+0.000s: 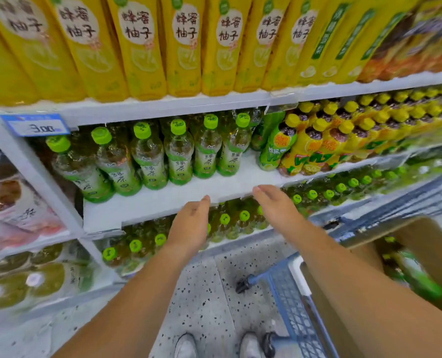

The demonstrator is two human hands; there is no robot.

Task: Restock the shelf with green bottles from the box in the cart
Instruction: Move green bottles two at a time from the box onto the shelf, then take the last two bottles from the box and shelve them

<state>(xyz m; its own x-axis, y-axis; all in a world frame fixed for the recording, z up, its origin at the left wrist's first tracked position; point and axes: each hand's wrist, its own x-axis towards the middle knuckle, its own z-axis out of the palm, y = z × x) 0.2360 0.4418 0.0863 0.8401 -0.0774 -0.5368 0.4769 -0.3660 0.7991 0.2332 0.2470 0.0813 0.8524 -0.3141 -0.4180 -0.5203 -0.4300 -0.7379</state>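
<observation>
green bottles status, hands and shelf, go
Both open, empty: left hand, right hand, at the shelf edge. Row of green bottles along its back. Nothing in the way.

Glossy clear-plastic green bottles (178, 153) stand on the shelf (163, 205) — matt white, smooth. Right of it, a matt cardboard box (434, 254) sits in a blue-coated wire cart (289, 301).

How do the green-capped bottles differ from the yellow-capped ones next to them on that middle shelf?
The green-capped bottles are clear with pale tea and green labels; the yellow-capped bottles wear mostly yellow labels, with dark drink at the neck. The green-capped bottles stand back, leaving bare shelf in front; the yellow-capped bottles reach nearer the front edge. Both kinds stand upright on the same shelf.
</observation>
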